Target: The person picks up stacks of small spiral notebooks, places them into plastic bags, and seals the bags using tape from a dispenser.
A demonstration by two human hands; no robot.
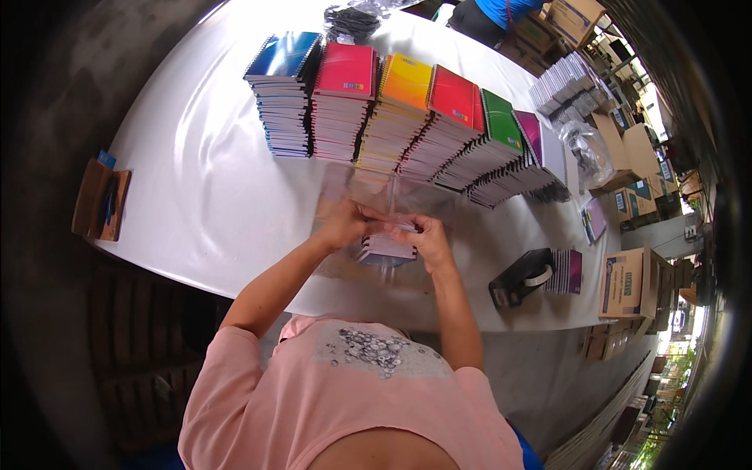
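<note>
Both my hands are at the middle of the near table edge, over a small stack of spiral notebooks (388,251) with its page edges showing. Clear plastic wrapping (435,202) lies around and over the stack, spread out on both sides. My left hand (345,225) comes in from the left with its fingers pinched on the plastic. Close beside it, my right hand (428,241) has thumb and fingers closed on the same plastic above the stack. Behind my hands stand tall stacks of spiral notebooks: blue (280,59), pink-red (345,72), yellow (407,82), red (454,100), green (501,121) and purple (529,133).
Right of my hands are a black tape dispenser (509,288) and a purple notebook stack (565,272). A small open cardboard box (116,200) sits at the left edge. Cardboard boxes (624,286) stand beyond the right edge. A person in blue (501,11) is at the far side.
</note>
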